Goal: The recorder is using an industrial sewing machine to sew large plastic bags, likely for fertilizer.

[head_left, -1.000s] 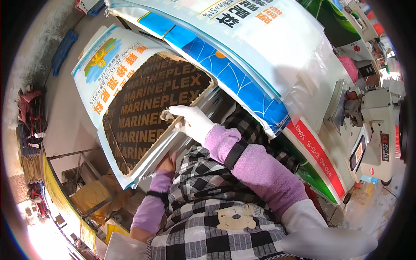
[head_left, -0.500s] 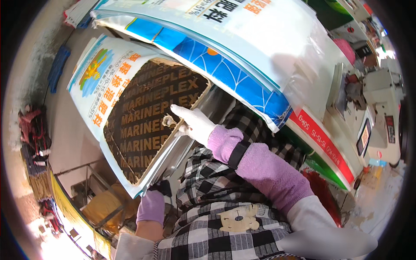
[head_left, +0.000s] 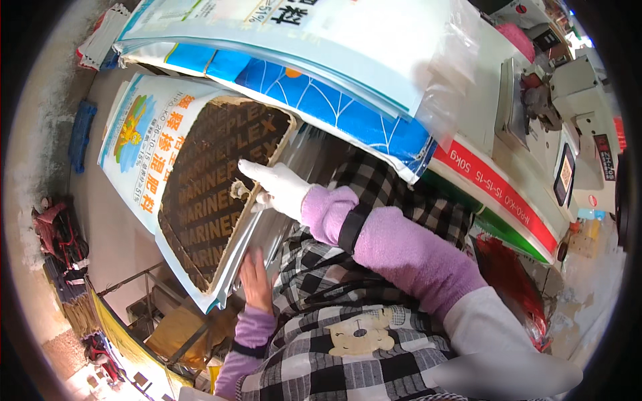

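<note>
A dark brown plywood board (head_left: 221, 160) with worn edges lies on a stack of printed white plastic sacks (head_left: 144, 167) in front of me. My right hand (head_left: 274, 189), in a white glove, grips the board's near edge, one finger stretched over its top. Right by those fingers, a short knotted cord (head_left: 239, 190) pokes up through the board. Lower down, my bare left hand (head_left: 256, 281) rests against the near side of the sack stack, its fingers extended and holding nothing. Purple sleeves with black straps cover both forearms.
A table beyond the board carries a pile of white and blue sacks (head_left: 348, 100), with red and green sack edges at its front. On the right stand a beige machine (head_left: 582, 93) and a phone (head_left: 565, 175). A metal frame (head_left: 180, 327) is at lower left.
My left hand has come up from below to the near side of the sack stack. The view has shifted slightly; my right hand keeps its hold at the board's edge.
</note>
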A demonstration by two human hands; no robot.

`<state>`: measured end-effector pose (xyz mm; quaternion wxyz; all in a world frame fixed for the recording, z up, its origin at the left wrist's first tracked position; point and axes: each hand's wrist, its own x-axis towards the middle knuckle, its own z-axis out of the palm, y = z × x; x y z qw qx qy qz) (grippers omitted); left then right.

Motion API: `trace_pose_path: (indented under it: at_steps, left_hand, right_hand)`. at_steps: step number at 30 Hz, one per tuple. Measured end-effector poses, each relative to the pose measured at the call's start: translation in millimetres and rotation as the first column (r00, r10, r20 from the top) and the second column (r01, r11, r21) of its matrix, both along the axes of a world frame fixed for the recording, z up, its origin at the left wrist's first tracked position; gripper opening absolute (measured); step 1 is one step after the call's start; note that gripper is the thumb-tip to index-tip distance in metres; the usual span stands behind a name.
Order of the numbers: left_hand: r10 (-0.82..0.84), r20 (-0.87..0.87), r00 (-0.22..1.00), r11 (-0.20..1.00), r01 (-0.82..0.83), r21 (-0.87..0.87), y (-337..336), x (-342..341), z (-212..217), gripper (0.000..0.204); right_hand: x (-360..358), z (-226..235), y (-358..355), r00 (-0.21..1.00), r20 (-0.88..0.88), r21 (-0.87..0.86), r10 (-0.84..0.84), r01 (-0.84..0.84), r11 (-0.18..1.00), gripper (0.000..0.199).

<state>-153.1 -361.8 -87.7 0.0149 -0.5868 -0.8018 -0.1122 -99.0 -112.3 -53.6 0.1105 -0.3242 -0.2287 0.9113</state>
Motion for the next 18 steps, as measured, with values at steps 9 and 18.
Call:
trace_pose_path:
  at_steps: [9, 18]
  left_hand:
    - [-0.053, 0.049, 0.997, 0.986, 0.060, -0.158, -28, -26, -55, 0.051]
    - [-0.002, 0.666, 0.746, 0.991, -0.086, 0.101, 247, -13, -89, 0.054]
  right_hand:
    - [38, 16, -1, 0.996, 0.078, 0.345, 0.050, -0.073, 0.936, 0.054]
    - [40, -69, -7, 0.987, 0.157, 0.118, 0.029, -0.048, 0.992, 0.065]
